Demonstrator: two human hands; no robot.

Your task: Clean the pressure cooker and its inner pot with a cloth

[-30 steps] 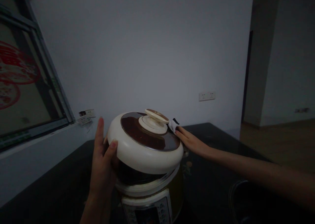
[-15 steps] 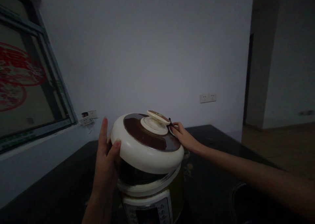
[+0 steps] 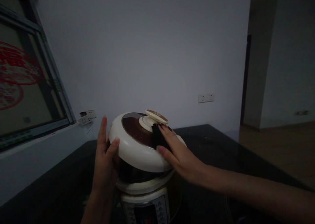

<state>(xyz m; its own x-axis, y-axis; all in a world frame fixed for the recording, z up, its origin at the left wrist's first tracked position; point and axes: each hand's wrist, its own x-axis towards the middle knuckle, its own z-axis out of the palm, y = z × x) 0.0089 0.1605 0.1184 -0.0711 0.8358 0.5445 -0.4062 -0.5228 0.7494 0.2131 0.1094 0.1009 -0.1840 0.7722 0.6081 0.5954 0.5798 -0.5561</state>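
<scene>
A white pressure cooker lid (image 3: 140,155) with a dark brown top and a raised knob (image 3: 157,116) is tilted over the cooker body (image 3: 142,187), leaving a dark gap at the front. My left hand (image 3: 105,151) grips the lid's left rim, thumb on the front side and one finger pointing up. On the lid's right side, my right hand (image 3: 178,155) presses a black cloth (image 3: 158,137) against the brown top, below the knob. Part of the cloth is hidden under the fingers. A control panel (image 3: 146,209) shows on the cooker's front.
The cooker stands on a dark, glossy table (image 3: 209,148) against a pale wall. A double socket (image 3: 206,98) is on the wall; loose sockets (image 3: 86,119) hang at the left by the window (image 3: 27,73). A dark round object is partly visible at lower right.
My right hand has come from the lid's far right side toward the front, and more of the black cloth now shows. My left hand stays on the rim.
</scene>
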